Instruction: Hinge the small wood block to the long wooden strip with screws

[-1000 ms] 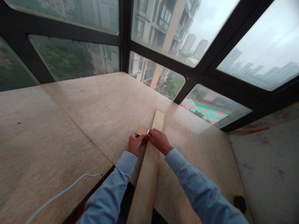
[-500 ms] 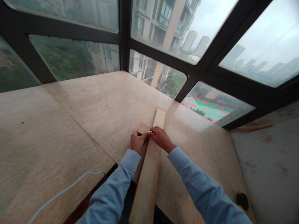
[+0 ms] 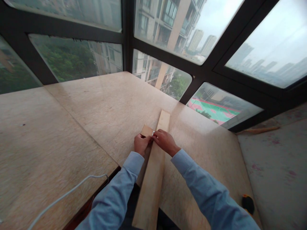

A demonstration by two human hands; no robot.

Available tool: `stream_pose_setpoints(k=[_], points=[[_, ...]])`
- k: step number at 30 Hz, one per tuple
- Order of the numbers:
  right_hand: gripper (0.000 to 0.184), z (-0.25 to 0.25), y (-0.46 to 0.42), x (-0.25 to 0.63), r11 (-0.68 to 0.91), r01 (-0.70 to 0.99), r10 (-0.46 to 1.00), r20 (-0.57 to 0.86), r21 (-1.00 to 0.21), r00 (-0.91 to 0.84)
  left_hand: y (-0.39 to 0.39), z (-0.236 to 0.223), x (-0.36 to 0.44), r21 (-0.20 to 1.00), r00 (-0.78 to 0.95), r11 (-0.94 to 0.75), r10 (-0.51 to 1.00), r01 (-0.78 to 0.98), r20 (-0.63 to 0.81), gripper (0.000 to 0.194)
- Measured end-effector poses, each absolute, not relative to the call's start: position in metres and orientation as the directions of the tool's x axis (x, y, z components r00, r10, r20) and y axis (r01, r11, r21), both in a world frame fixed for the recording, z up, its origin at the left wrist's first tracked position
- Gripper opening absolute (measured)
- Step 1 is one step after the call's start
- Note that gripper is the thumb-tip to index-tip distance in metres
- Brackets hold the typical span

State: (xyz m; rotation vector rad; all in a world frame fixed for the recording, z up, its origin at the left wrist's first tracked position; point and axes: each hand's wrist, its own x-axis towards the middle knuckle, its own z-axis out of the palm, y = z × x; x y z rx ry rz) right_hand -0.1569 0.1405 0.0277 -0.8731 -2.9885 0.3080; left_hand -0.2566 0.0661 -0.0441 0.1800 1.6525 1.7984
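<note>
A long pale wooden plank (image 3: 153,179) lies lengthwise on the wide plywood worktop (image 3: 79,121), running away from me. A small wooden block (image 3: 146,130) sits against its left side. My left hand (image 3: 141,144) is closed on that block, fingers curled over it. My right hand (image 3: 165,141) rests on the plank with fingers bent, pinching a small shiny metal piece (image 3: 153,134) where block and plank meet; I cannot make out what it is. Both sleeves are light blue.
A white cable (image 3: 67,195) crosses the near left of the worktop beside a dark gap. A black and yellow tool (image 3: 247,203) lies at the right edge. Large dark-framed windows (image 3: 199,73) close in the back. A thin wooden stick (image 3: 257,130) lies far right.
My view has shifted slightly; both hands stay at the joint of block and plank, having crept a little forward along it.
</note>
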Motion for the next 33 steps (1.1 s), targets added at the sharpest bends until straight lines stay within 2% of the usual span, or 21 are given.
stream_pose_setpoints(k=[9, 17, 23, 28, 33], points=[[0.012, 0.025, 0.141, -0.157, 0.823, 0.503, 0.524, 0.009, -0.266, -0.852, 0.066, -0.038, -0.255, 0.926, -0.761, 0.023, 0.562, -0.377, -0.324, 0.024], [0.002, 0.018, 0.148, -0.153, 0.788, 0.43, 0.519, 0.099, -0.44, -0.849, 0.066, -0.033, -0.255, 0.906, -0.725, 0.038, 0.585, -0.422, -0.362, 0.026], [0.003, 0.011, 0.153, -0.15, 0.733, 0.354, 0.521, 0.144, -0.581, -0.842, 0.067, -0.034, -0.253, 0.906, -0.735, 0.033, 0.572, -0.423, -0.364, 0.026], [0.006, 0.007, 0.159, -0.146, 0.587, 0.297, 0.634, 0.2, -0.753, -0.747, 0.069, -0.038, -0.251, 0.914, -0.751, 0.035, 0.558, -0.404, -0.353, 0.025], [0.015, 0.006, 0.172, -0.143, 0.288, 0.167, 0.787, 0.134, -0.943, -0.602, 0.07, -0.035, -0.251, 0.904, -0.743, 0.03, 0.557, -0.427, -0.37, 0.024]])
